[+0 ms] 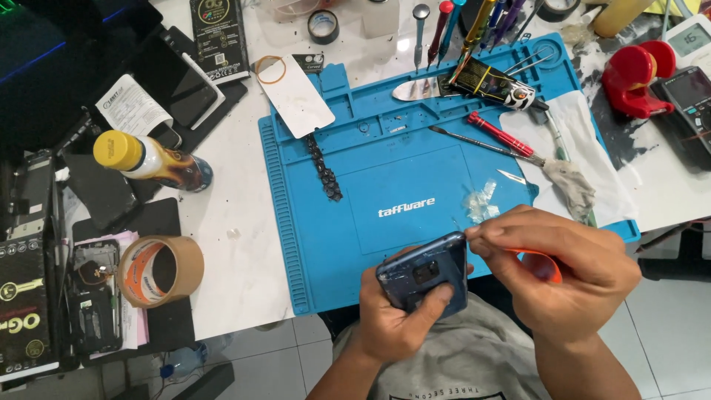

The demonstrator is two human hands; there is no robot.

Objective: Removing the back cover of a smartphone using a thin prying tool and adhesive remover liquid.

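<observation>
While gripped low over the lap, phone point(424, 275) sits in left hand point(392, 315), fingers curled tight around it. Right hand point(566, 278) pinching orange pick point(544, 265) against its top edge. Beyond, blue mat point(415, 185) on counter point(237, 244), screwdriver point(500, 135), tape roll point(159, 270).

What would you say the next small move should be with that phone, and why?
Probably slide the orange pick a little further along the seam: the right hand pinches it at the top corner of the dark blue phone, which the left hand grips back-up, its cover apparently still seated.
</observation>
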